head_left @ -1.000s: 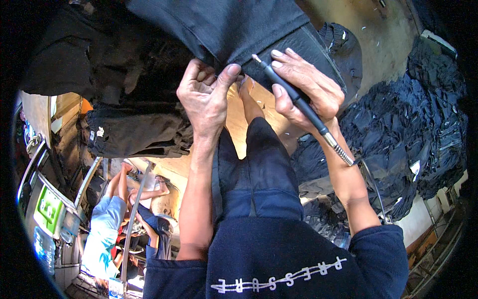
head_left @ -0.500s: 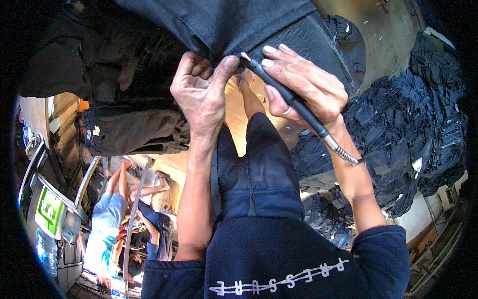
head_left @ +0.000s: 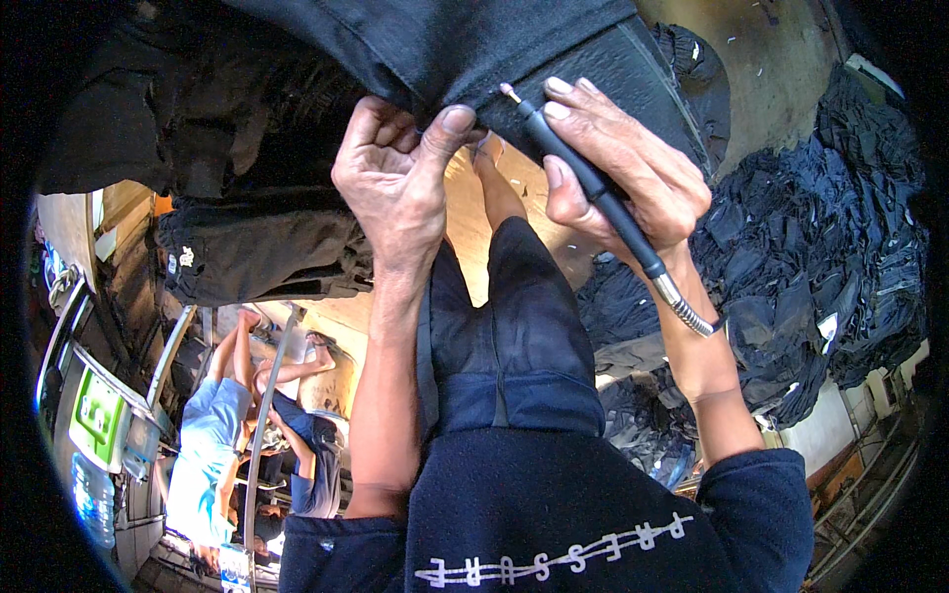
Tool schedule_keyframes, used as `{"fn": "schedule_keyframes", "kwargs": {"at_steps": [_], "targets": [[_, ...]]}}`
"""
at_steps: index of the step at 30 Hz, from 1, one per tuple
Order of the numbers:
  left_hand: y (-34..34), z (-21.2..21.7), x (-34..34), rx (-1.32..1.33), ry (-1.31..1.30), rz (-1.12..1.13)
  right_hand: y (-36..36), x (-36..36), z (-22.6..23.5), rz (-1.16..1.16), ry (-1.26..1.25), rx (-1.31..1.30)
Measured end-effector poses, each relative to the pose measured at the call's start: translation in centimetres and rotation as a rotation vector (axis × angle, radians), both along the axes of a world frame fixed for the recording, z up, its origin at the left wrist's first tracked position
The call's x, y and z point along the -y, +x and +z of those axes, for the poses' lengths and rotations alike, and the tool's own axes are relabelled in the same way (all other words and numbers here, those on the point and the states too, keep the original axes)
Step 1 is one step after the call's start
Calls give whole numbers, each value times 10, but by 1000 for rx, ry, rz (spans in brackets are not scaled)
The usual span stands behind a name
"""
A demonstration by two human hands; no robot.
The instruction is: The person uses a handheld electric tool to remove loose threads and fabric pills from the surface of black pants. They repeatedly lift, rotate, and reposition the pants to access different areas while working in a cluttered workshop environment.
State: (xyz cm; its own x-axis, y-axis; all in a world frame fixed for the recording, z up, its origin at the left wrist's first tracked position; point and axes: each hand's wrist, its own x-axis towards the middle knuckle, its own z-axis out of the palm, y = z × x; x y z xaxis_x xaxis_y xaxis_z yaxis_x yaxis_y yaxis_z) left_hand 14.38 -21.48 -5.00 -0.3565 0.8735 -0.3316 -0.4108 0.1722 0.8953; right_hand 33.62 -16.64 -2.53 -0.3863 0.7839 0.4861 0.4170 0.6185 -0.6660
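Surveying the head view, I record the largest item first: a heap of crumpled dark fabric [head_left: 820,257] spreading along the right side. A mass of black cloth [head_left: 198,99] fills the upper left. At top centre lies the dark garment [head_left: 474,44] being handled, a seam line running across it and its lower edge between the two hands. The wearer's navy T-shirt [head_left: 554,494], with white lettering, occupies the bottom centre. A folded black garment [head_left: 267,252] sits below the black cloth, well to the left of the hands. At lower left I note two co-workers, one in light blue clothing [head_left: 213,435], one in dark clothing [head_left: 316,455], both well apart from the work.

The left hand [head_left: 395,193] is narrow: its thumb presses toward the curled fingers, pinching the garment at its lower edge. The right hand [head_left: 638,163] grips a black pen-shaped tool [head_left: 625,223], thumb on the near side, fingers laid along the far side. The tool is tilted, pointing up and to the left. A green-and-white box [head_left: 97,420] stands at far left. A metal spring sleeve [head_left: 692,318] caps the tool's rear end. Smallest is the metal tip [head_left: 508,91], appearing in front of the garment near the left thumb; I cannot tell whether it touches the fabric.
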Motion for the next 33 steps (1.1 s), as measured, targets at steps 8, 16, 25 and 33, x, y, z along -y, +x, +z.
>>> {"fn": "schedule_keyframes", "kwargs": {"at_steps": [8, 16, 25, 33], "targets": [[0, -2, 0, -33, 25, -1, 2, -1, 0, -46, -4, 10], [-2, -5, 1, -48, 28, -12, 3, -1, -2, -81, 15, 22], [-2, -8, 1, -58, 21, 7, 7, -2, -5, -124, 7, 2], [-4, -9, 1, -42, -21, -17, 7, -2, -1, -138, -12, 10]]}}
